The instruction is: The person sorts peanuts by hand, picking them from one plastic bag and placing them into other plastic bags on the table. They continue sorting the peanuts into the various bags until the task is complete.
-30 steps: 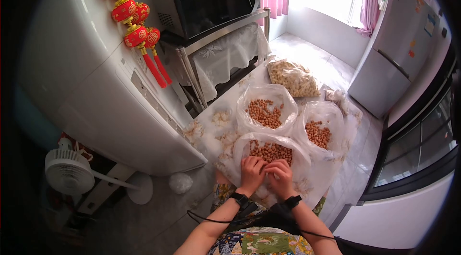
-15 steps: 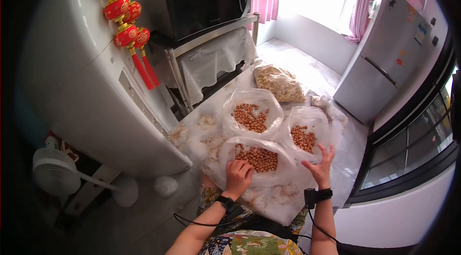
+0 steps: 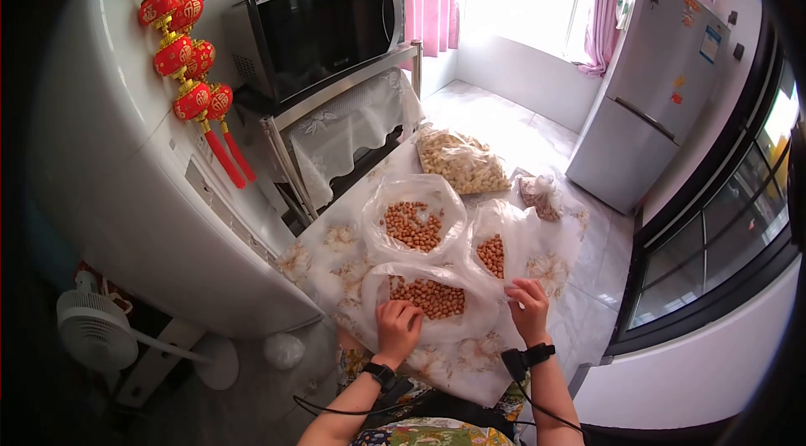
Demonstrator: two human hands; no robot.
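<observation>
Three open clear plastic bags of reddish-brown nuts stand on the flowered tablecloth point(image 3: 340, 238). My left hand point(image 3: 397, 330) is at the front rim of the nearest bag point(image 3: 483, 312), its fingers curled over the nuts point(image 3: 437, 298); whatever it holds is hidden. My right hand point(image 3: 528, 310) has its fingers drawn together at the near edge of the right bag point(image 3: 520, 236), seeming to pinch its plastic. Behind the nearest bag stands the third bag point(image 3: 453, 207), which neither hand touches.
A large bag of paler, unshelled-looking nuts point(image 3: 463, 162) lies at the table's far end, beside a small tied bag point(image 3: 541, 197). A microwave point(image 3: 332, 31) on a metal rack stands back left. Further off are a fridge point(image 3: 642, 93) and a white fan point(image 3: 96, 333).
The view has shifted. My right hand has closed from spread fingers at the right bag, whose opening is now narrower. My left hand stays at the nearest bag.
</observation>
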